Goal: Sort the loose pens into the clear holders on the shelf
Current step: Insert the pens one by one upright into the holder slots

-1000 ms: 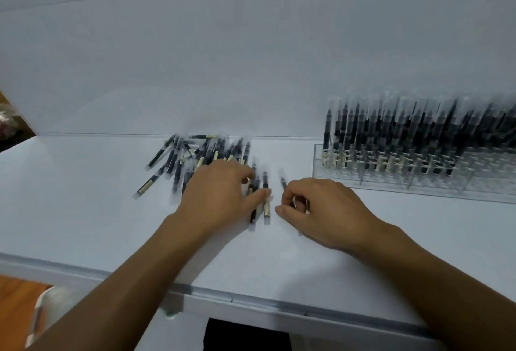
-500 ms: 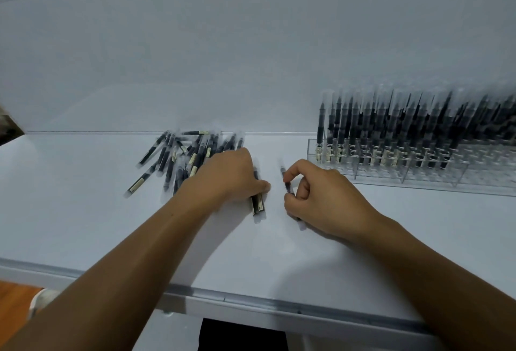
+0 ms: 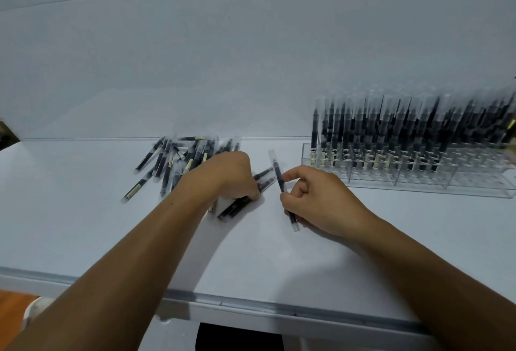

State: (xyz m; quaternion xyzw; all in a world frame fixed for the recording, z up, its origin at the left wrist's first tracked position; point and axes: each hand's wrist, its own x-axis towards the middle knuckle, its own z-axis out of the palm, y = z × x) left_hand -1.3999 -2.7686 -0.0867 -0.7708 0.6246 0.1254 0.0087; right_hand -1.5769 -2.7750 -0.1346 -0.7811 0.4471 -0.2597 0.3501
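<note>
Only unreadable cream labels [image 3: 130,196] on loose pens [image 3: 167,166]

No print is coming through legibly anywhere on the shelf [image 3: 111,239]. Pale label bands are showing on the pens [image 3: 167,169] lying loose at ten o'clock, and on those standing in the holder [image 3: 418,184] at two o'clock. Whatever is printed on the bands is blurring out, too small to read.
</note>
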